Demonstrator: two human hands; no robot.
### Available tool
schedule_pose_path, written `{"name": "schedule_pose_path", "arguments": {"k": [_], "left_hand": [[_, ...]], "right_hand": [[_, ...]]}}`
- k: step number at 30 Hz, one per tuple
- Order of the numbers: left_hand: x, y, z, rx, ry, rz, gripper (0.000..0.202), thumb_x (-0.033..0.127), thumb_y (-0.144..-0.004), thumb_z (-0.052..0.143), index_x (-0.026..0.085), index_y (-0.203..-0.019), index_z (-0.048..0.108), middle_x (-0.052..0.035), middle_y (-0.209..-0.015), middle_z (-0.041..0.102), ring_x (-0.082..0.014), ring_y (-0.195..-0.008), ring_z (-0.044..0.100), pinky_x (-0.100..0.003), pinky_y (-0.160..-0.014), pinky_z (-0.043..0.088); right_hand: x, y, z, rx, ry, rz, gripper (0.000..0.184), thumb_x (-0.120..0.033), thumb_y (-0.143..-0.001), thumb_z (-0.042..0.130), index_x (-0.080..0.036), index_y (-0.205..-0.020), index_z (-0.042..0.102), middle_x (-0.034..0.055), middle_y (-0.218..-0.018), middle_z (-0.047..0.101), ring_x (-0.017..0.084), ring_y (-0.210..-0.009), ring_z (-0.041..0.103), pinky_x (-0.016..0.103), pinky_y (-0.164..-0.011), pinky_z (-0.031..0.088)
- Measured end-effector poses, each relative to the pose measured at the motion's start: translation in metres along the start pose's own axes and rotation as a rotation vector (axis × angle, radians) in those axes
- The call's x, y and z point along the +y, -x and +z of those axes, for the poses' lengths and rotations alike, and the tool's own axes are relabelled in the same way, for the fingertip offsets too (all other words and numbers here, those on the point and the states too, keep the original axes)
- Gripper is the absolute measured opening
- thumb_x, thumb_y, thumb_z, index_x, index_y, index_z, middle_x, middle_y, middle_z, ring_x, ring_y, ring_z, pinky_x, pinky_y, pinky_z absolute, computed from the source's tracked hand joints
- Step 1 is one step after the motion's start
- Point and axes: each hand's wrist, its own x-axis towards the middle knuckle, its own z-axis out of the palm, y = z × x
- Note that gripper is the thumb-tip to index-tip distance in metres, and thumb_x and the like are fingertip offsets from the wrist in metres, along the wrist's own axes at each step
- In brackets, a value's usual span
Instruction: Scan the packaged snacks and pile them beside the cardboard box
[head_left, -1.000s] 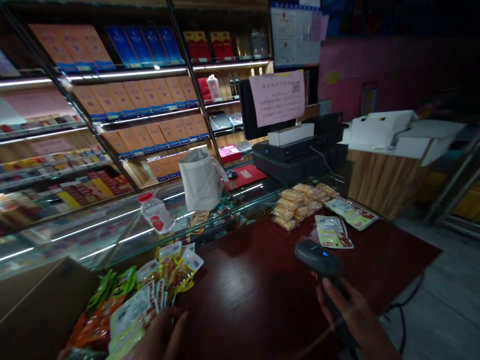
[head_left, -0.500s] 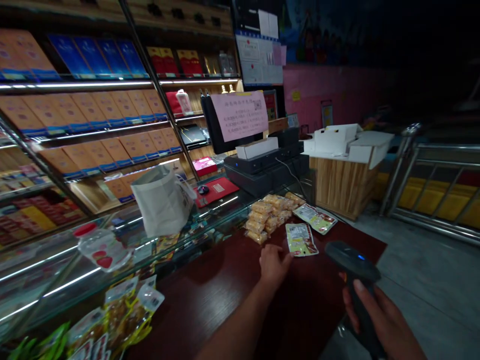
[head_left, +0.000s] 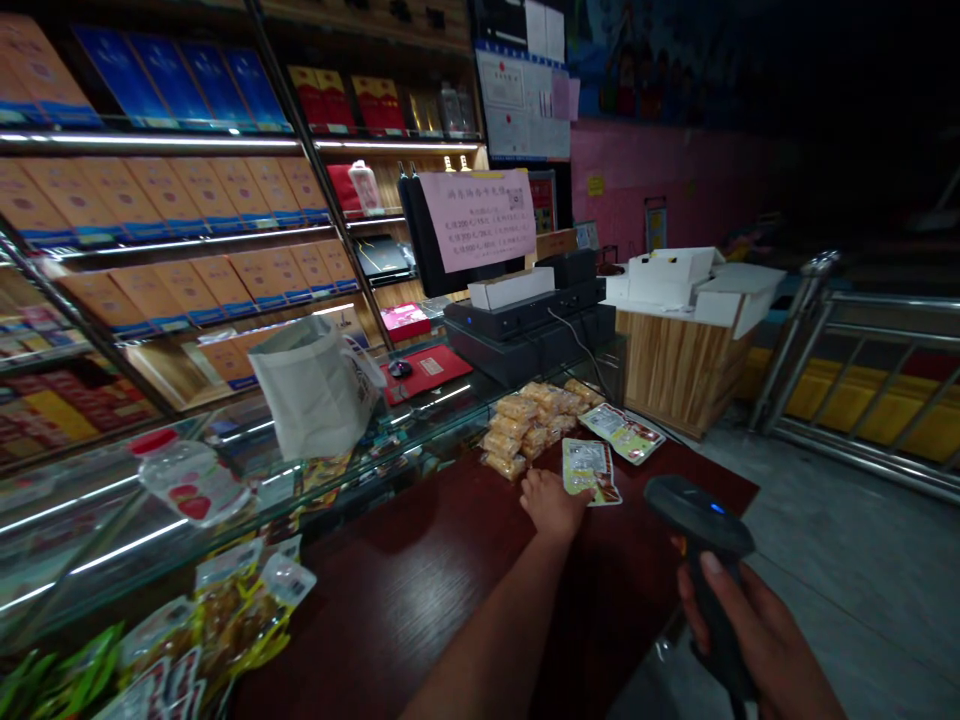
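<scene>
My left hand (head_left: 553, 502) lies low over the dark red tabletop (head_left: 405, 590), its fingers stretched out and apart. Its thumb reaches the lower edge of a flat green-and-white snack packet (head_left: 589, 466); whether it presses on it I cannot tell. A second such packet (head_left: 624, 434) lies just behind. Close beyond my fingertips is a stacked pile of small yellow wrapped snacks (head_left: 525, 425). My right hand (head_left: 761, 630) grips a black barcode scanner (head_left: 699, 512) by its handle, above the table's right edge. A blue light shows on the scanner's head.
More snack packets (head_left: 240, 620) lie at the front left. A glass counter holds a red-lidded clear jar (head_left: 191, 480), a pale bag (head_left: 307, 390) and a mouse (head_left: 400, 369). Behind stand a monitor with a pink notice (head_left: 480, 220) and shelves of boxes. A metal railing (head_left: 870, 400) is at right.
My left hand has shifted toward the nearer green-and-white packet, its thumb now at the packet's edge. My right hand keeps hold of the scanner. The view has moved slightly.
</scene>
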Motion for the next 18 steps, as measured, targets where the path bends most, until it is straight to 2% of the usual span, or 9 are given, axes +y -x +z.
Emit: {"name": "schedule_pose_path", "arguments": {"k": [5, 8, 11, 14, 16, 18], "left_hand": [[-0.015, 0.005, 0.004, 0.065, 0.126, 0.052, 0.032, 0.037, -0.071, 0.077, 0.02, -0.096, 0.065, -0.0072, -0.111, 0.065, -0.0246, -0.11, 0.055, -0.034, -0.091, 0.038], [-0.022, 0.008, 0.004, 0.075, 0.168, 0.08, 0.014, 0.02, -0.077, 0.069, 0.022, -0.09, 0.065, -0.0017, -0.097, 0.07, -0.0207, -0.101, 0.059, -0.032, -0.087, 0.038], [-0.027, 0.012, 0.002, 0.075, 0.182, 0.101, 0.015, 0.011, -0.08, 0.061, 0.023, -0.088, 0.066, 0.0006, -0.091, 0.072, -0.0178, -0.097, 0.061, -0.031, -0.086, 0.037], [-0.027, 0.016, 0.002, 0.092, 0.189, 0.085, 0.017, 0.022, -0.081, 0.064, 0.021, -0.098, 0.065, -0.0035, -0.098, 0.071, -0.021, -0.102, 0.06, -0.033, -0.089, 0.038], [-0.025, 0.017, 0.006, 0.13, 0.167, 0.074, 0.044, 0.039, -0.077, 0.07, 0.02, -0.115, 0.062, -0.0097, -0.115, 0.067, -0.0272, -0.112, 0.055, -0.039, -0.093, 0.038], [-0.021, 0.016, 0.011, 0.143, 0.117, 0.152, 0.069, 0.052, -0.071, 0.073, 0.023, -0.131, 0.056, -0.0139, -0.137, 0.055, -0.0339, -0.125, 0.046, -0.047, -0.1, 0.036]], "right_hand": [[-0.002, 0.007, 0.003, -0.001, 0.027, -0.026, 0.053, -0.065, -0.086, 0.058, -0.016, -0.106, 0.06, -0.0024, -0.055, 0.06, 0.013, -0.046, 0.052, 0.025, -0.046, 0.043], [-0.003, 0.01, 0.006, 0.01, 0.012, -0.036, 0.054, -0.065, -0.084, 0.06, -0.016, -0.107, 0.061, -0.0013, -0.061, 0.063, 0.013, -0.045, 0.052, 0.025, -0.045, 0.043], [-0.004, 0.013, 0.01, 0.009, 0.0, -0.052, 0.053, -0.063, -0.083, 0.063, -0.017, -0.109, 0.061, -0.0003, -0.069, 0.066, 0.012, -0.046, 0.053, 0.025, -0.045, 0.044], [-0.004, 0.015, 0.013, -0.001, 0.012, -0.067, 0.053, -0.063, -0.084, 0.062, -0.017, -0.11, 0.06, -0.0012, -0.068, 0.064, 0.012, -0.046, 0.052, 0.025, -0.046, 0.044], [-0.003, 0.015, 0.013, -0.007, 0.028, -0.076, 0.052, -0.063, -0.086, 0.059, -0.017, -0.111, 0.059, -0.0021, -0.067, 0.064, 0.011, -0.046, 0.052, 0.025, -0.047, 0.044], [-0.003, 0.015, 0.014, -0.007, 0.035, -0.085, 0.05, -0.063, -0.088, 0.056, -0.018, -0.109, 0.058, -0.0027, -0.067, 0.064, 0.01, -0.046, 0.051, 0.024, -0.048, 0.043]]}}
